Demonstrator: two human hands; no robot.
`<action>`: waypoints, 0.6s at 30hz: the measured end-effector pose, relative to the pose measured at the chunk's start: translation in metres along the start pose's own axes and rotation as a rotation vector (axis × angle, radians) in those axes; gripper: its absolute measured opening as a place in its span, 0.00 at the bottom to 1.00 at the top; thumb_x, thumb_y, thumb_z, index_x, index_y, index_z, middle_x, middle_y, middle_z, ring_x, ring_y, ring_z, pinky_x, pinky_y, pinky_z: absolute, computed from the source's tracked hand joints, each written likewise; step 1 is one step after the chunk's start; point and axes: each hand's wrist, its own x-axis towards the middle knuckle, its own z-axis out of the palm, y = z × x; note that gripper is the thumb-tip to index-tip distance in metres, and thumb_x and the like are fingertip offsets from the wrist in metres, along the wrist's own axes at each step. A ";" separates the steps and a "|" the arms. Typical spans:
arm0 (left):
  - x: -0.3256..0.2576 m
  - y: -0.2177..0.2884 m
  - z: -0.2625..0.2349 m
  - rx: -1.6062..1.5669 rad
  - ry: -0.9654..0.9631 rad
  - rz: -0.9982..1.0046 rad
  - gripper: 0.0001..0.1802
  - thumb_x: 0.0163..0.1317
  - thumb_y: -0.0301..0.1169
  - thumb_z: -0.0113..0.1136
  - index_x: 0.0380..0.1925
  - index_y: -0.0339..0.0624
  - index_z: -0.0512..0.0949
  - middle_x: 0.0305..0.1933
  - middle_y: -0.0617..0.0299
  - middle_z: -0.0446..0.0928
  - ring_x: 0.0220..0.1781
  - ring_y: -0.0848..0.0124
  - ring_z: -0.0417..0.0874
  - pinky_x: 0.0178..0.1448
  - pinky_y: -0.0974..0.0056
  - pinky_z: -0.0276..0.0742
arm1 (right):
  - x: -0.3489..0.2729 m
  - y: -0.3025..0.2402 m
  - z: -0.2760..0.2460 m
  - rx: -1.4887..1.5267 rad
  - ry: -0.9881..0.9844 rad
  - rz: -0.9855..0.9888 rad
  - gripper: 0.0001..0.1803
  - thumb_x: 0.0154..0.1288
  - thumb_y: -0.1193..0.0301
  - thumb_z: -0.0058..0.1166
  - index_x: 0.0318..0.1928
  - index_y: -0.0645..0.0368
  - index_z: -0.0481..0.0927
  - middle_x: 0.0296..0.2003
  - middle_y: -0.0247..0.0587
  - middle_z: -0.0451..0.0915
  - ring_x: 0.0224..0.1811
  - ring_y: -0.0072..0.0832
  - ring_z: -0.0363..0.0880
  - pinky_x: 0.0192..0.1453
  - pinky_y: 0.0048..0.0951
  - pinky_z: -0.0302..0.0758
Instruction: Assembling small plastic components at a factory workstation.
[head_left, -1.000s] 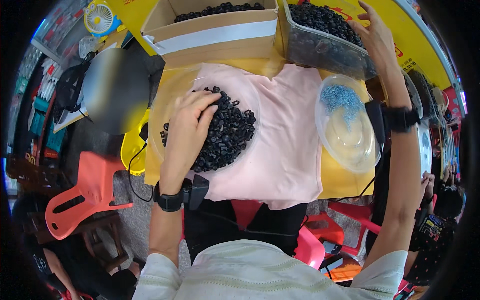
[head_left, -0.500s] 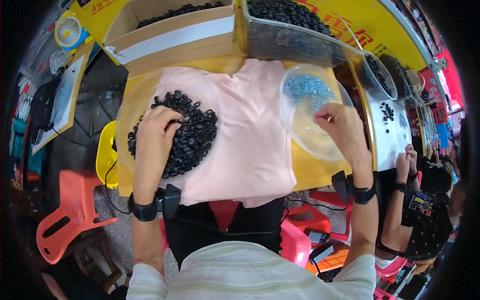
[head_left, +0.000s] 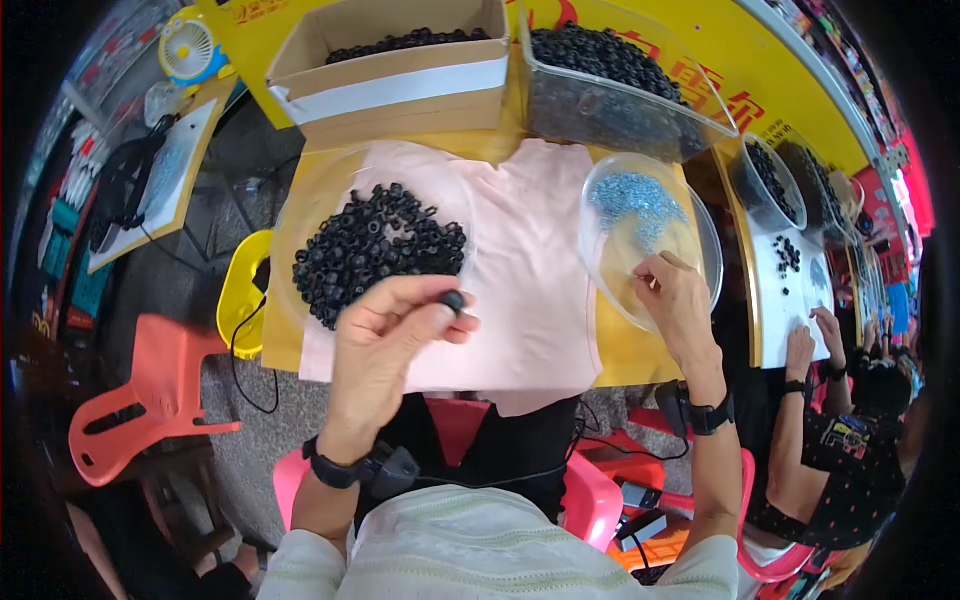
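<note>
Head view, and straight to the left hand: thumb and forefinger are pinching a single black bead, small, dark and rounded, held right out at the tips. It sits up over the pink cloth, just beside the near edge of the heap of black beads in the round clear dish. The other fingers curl in behind and below it, the palm well back, so the tips look to be doing all the gripping.

How will it handle? Light, I'd judge, and hard, like moulded plastic; it shouldn't squash or break easily. The curved side could prove slippery, and a squeeze off centre might well pop it loose. Best hold: opposite sides across its widest part, thumb against forefinger, pressure gentle.

Over to the right hand, well apart, above the oval clear dish. Thumb and forefinger are drawn together at the tips; whether something tiny is caught between them, I can't tell. Tiny blue pieces lie beyond those fingers, towards the far end of that dish. They look very light, easily scattered, and small enough to call for fingertips alone.
</note>
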 end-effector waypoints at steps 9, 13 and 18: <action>-0.033 -0.018 0.017 -0.234 -0.103 -0.132 0.19 0.67 0.22 0.58 0.57 0.33 0.73 0.49 0.47 0.81 0.47 0.64 0.86 0.52 0.64 0.84 | -0.018 -0.058 -0.032 0.435 0.032 0.137 0.08 0.61 0.83 0.59 0.41 0.66 0.81 0.33 0.39 0.82 0.31 0.18 0.79 0.36 0.20 0.76; -0.044 -0.024 0.016 -0.277 -0.079 -0.188 0.19 0.68 0.23 0.56 0.58 0.33 0.71 0.50 0.46 0.80 0.47 0.62 0.86 0.51 0.63 0.86 | -0.041 -0.100 -0.032 0.742 -0.034 0.100 0.11 0.63 0.86 0.57 0.46 0.68 0.82 0.38 0.36 0.83 0.36 0.18 0.81 0.40 0.19 0.78; -0.046 -0.023 0.012 -0.391 -0.115 -0.206 0.15 0.70 0.25 0.55 0.55 0.31 0.72 0.50 0.46 0.80 0.49 0.61 0.86 0.53 0.62 0.85 | -0.060 -0.139 -0.026 1.117 -0.130 0.047 0.10 0.62 0.84 0.60 0.45 0.67 0.82 0.41 0.40 0.82 0.39 0.22 0.83 0.44 0.20 0.80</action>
